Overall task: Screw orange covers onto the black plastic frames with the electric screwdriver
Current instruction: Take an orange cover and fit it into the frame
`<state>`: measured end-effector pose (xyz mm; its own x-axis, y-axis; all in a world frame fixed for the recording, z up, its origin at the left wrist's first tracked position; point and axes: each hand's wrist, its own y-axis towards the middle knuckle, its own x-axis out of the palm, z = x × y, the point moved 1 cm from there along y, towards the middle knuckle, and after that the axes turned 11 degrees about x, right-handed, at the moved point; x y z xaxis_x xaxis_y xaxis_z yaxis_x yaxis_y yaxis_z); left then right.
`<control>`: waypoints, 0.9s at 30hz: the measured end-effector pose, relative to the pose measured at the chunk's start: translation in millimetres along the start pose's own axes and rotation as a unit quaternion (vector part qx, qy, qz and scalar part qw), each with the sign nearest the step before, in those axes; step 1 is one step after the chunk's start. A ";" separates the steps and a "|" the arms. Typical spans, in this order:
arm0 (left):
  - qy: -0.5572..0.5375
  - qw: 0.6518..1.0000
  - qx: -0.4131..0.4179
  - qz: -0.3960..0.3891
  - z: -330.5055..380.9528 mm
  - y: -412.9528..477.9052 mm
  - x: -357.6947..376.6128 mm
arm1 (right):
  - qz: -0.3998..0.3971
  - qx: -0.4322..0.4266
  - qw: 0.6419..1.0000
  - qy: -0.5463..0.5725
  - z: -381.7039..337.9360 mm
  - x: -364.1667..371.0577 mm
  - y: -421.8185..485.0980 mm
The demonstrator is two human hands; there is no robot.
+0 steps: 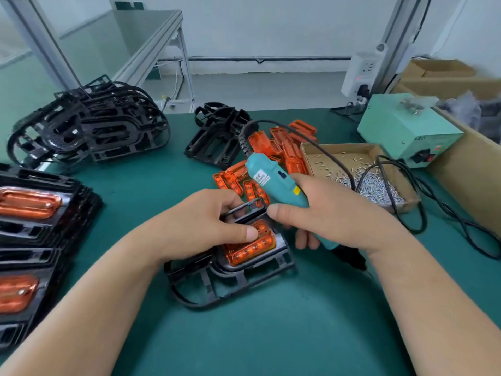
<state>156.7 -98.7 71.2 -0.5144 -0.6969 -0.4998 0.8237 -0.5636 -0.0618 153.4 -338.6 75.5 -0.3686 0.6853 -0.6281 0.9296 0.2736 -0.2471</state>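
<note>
Your left hand point(202, 223) and right hand point(339, 213) are both bare. Your left forearm point(95, 308) and right forearm point(433, 308) are bare too, right down to the picture's lower edge. Your thumbnails point(251, 234) are cut short and plain.

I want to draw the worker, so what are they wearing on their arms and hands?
Nothing that shows. The left hand and right hand have no gloves, rings or watch, and both forearms are bare, with no sleeves in view.
</note>
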 end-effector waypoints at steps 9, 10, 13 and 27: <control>-0.002 1.000 -0.006 0.003 -1.2 2.2 8.9 | 0.011 -0.007 1.000 0.007 -0.1 7.3 6.7; -0.012 1.000 -0.005 0.002 -0.9 1.9 9.3 | 0.007 -0.007 1.000 0.011 -0.2 6.5 6.4; -0.006 1.000 -0.003 0.008 0.4 2.5 11.7 | 0.002 -0.005 1.000 0.003 -0.4 6.8 5.0; 0.162 0.985 0.052 -0.033 9.1 0.4 25.4 | 0.045 0.027 0.952 0.303 16.9 -23.2 8.8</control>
<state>141.8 -120.6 66.4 -0.4497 -0.4889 -0.7475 0.7531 -0.6575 -0.0230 170.1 -363.5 75.4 -0.2056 0.9722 -0.1118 0.9501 0.1709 -0.2611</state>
